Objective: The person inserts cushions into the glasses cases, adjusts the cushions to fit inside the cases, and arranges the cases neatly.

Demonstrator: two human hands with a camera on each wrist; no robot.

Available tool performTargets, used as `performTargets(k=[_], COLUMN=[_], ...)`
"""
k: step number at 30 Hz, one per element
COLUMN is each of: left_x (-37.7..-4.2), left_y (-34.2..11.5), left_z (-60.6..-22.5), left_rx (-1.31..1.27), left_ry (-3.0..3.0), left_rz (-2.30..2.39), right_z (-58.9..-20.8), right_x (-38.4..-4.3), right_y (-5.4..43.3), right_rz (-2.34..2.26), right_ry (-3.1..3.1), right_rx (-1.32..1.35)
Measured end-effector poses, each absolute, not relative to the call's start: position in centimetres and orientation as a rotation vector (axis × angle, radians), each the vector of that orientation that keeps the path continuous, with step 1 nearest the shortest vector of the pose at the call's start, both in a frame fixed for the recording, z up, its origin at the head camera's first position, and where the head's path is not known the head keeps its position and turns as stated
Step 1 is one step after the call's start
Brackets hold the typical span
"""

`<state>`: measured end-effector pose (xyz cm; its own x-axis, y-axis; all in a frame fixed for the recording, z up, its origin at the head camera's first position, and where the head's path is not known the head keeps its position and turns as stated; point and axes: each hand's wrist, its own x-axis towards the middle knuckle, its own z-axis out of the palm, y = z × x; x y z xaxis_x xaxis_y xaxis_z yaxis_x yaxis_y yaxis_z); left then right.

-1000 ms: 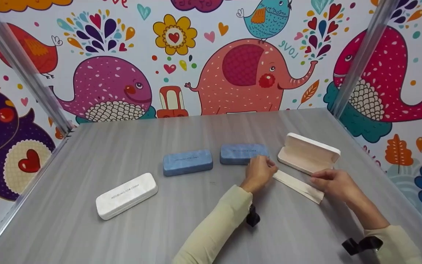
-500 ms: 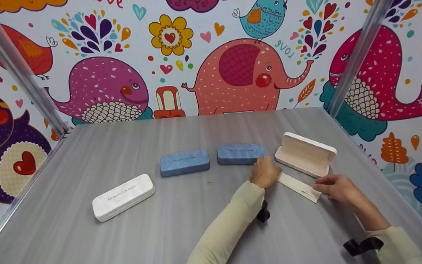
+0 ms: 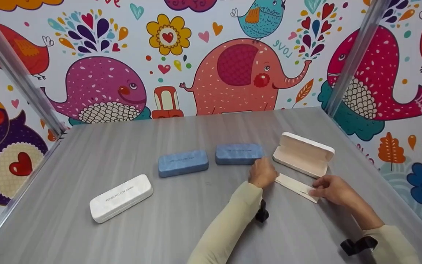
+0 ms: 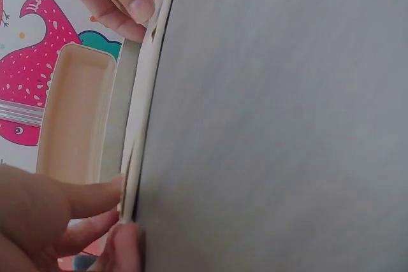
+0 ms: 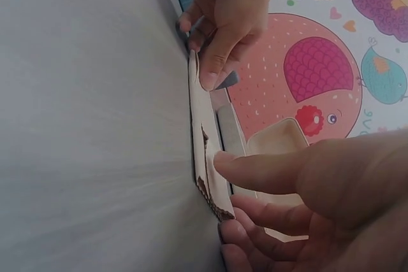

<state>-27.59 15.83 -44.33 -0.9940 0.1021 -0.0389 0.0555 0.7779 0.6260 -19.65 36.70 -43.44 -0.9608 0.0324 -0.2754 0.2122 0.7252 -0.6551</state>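
Note:
A folded cream cloth (image 3: 294, 186) with zigzag-cut edges lies as a narrow strip on the table. My left hand (image 3: 263, 173) pinches its left end between thumb and fingers, best seen in the left wrist view. At the other end, my right hand (image 3: 334, 190) has its thumb on top of the cloth and its curled fingers at the far edge; the right wrist view shows this thumb (image 5: 255, 169) on the fold. Just behind the cloth stands a white glasses case (image 3: 302, 156), lid raised, with a pale lining and nothing visible inside.
Two closed blue glasses cases (image 3: 183, 164) stand farther left; the nearer-to-hand blue case (image 3: 239, 154) sits just behind my left hand. A closed white glasses case (image 3: 121, 198) lies at front left. Patterned panels rise behind the grey table (image 3: 159, 227).
My left hand has shifted slightly right against the cloth's end. My right thumb has come onto the cloth from beside it. The view has drifted a little to the right.

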Motion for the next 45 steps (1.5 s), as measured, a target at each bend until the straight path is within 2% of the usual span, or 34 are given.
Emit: performTargets(k=[7, 24, 34, 45], left_x=[-27.3, -28.2, -28.8, -30.4], left_y=[15.7, 13.3, 13.4, 14.0], left_z=[-44.4, -43.5, -43.4, -43.2], left_rx=[0.104, 0.277, 0.021, -0.086], left_ry=[2.842, 2.559, 2.064, 1.797], left_rz=[1.07, 1.31, 1.713, 1.964], right_z=[-43.5, -43.0, -43.0, -42.7], right_x=[-19.6, -19.6, -20.0, -20.3], right_y=[36.7, 37.4, 37.5, 38.3], right_rz=[-1.01, -1.171, -1.318, -1.716], right_ry=[2.677, 2.544, 2.469, 2.235], right_rx=[0.201, 0.195, 0.222, 0.345])
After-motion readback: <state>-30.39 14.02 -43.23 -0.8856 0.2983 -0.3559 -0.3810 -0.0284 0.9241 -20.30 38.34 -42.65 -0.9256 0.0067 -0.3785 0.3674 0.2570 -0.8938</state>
